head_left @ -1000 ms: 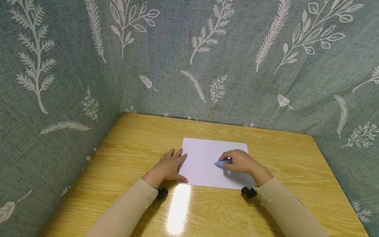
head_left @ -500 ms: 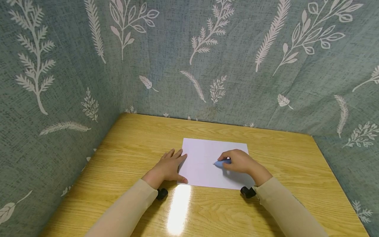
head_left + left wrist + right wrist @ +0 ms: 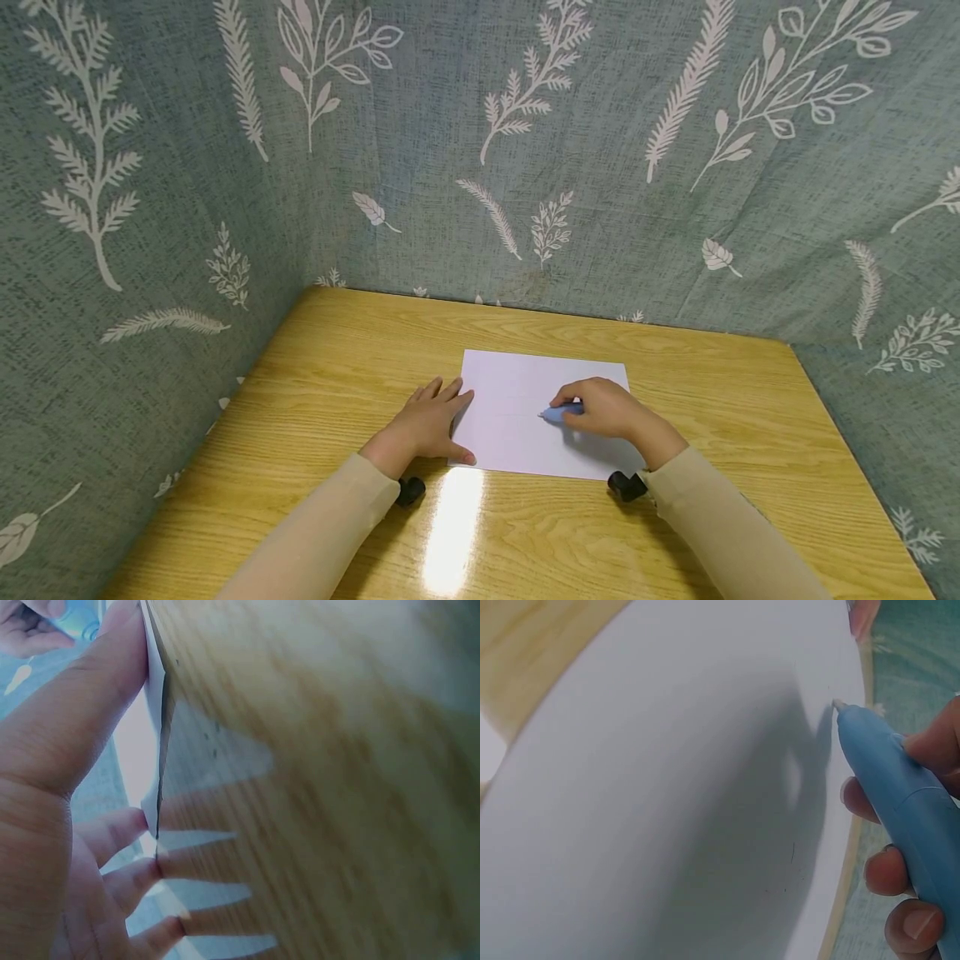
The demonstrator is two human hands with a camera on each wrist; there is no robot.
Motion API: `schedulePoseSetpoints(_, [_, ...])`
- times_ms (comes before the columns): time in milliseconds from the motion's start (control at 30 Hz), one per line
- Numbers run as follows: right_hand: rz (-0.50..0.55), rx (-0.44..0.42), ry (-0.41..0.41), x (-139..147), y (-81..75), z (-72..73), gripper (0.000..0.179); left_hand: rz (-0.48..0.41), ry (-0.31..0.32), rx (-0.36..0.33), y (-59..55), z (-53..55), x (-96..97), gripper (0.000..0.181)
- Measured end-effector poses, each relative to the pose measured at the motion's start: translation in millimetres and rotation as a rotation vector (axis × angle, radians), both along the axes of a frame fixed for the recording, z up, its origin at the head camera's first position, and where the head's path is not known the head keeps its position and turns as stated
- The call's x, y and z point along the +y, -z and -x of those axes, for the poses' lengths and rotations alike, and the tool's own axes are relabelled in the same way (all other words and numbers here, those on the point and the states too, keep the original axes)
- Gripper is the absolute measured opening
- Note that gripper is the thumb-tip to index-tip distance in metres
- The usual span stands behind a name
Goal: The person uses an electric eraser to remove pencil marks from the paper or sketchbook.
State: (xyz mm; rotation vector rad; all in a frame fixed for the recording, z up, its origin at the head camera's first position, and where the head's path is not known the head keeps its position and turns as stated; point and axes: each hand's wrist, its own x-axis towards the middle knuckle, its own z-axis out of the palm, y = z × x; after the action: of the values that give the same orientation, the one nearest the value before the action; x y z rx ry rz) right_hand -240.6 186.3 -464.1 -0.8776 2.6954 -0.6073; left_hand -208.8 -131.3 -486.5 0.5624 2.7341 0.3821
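Note:
A chunky blue pen-shaped tool point(image 3: 896, 780) with a narrow pale tip is pinched between the thumb and fingers of my right hand point(image 3: 606, 408). Its tip points left and meets the white sheet of paper point(image 3: 517, 375) near the middle. Faint thin marks run across the paper left of the tip. My left hand point(image 3: 429, 421) rests with fingers spread over the sheet's left edge, thumb at the near corner. From the left wrist, the paper's edge point(image 3: 154, 712) shows lifted slightly beside the thumb point(image 3: 97, 697). My palm hides part of the sheet's right side.
The paper lies on a wood-grain table point(image 3: 360, 350). Patterned grey-green cloth point(image 3: 420, 125) with white leaves hangs behind and at both sides. A bright glare point(image 3: 453, 525) shows on the near tabletop. Small dark specks point(image 3: 784, 889) dot the sheet in the right wrist view.
My right hand has slid very slightly left with the blue pen-shaped tool, its tip staying at the paper. The left hand and the sheet have stayed in place.

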Motion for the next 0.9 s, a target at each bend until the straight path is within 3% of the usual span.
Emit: schedulePoseSetpoints(900, [-0.027, -0.01, -0.003, -8.6, -3.8, 0.3, 0.021, 0.012, 0.0, 0.002, 0.9, 0.2, 0.1, 0.11])
